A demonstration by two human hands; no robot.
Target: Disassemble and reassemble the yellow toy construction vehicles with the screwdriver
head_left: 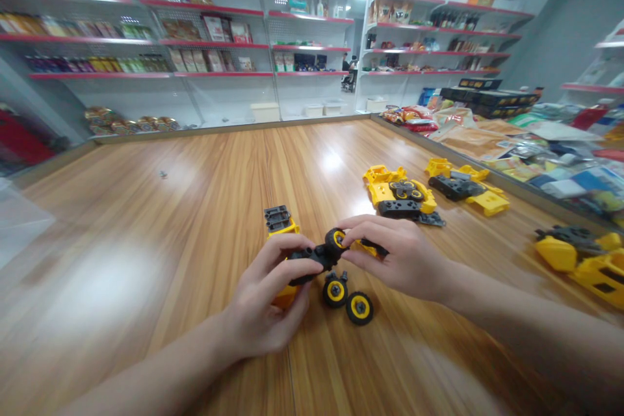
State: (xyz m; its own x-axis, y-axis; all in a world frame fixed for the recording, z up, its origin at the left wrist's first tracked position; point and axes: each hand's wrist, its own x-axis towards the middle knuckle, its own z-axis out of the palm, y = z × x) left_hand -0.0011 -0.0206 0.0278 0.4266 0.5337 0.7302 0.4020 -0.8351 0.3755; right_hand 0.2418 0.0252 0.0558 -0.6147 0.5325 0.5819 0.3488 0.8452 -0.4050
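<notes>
Gripping the toy chassis [312,255] in the closed left hand [266,302], just above the table [195,195]. Pinching a wheel [335,240] against its end with the right hand [400,260], fingertips shut on it. Probably best keeping the wheel square, pushing straight, steadying the chassis above the two loose wheels [359,307].

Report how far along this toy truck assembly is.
Done: little shows finished; the yellow-and-black chassis has one wheel at its end. In hand: the left hand grips the chassis while the right hand pinches that wheel. Left: two loose wheels lie on the table, unfitted. Other yellow toy parts sit further right.
</notes>
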